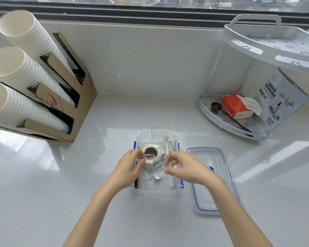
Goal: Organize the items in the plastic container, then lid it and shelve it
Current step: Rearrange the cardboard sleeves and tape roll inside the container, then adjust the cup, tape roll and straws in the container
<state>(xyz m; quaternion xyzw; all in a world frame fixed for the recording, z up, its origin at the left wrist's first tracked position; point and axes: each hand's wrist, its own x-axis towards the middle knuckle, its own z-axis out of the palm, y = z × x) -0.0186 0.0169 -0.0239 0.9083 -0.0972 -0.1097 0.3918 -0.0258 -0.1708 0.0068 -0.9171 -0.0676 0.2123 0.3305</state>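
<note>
A clear plastic container [157, 192] with blue clips stands on the white counter, centre. Inside are a white tape roll [151, 150], an upright clear cup [158, 135] at the far end, plastic spoons [158, 172] and brown card pieces along the left wall. My left hand [130, 165] reaches in from the left and grips a second clear cup [146, 172]. My right hand [183, 166] reaches in from the right, its fingers pinched on clear plastic cutlery beside the tape roll. The clear lid [209, 179] with a blue seal lies flat just right of the container.
A cardboard dispenser [75, 97] with three stacks of white paper cups stands at the left. At the right is a white two-tier corner shelf [239, 127] holding a red tissue pack [236, 106], a black scoop and a printed box. A window ledge runs along the back.
</note>
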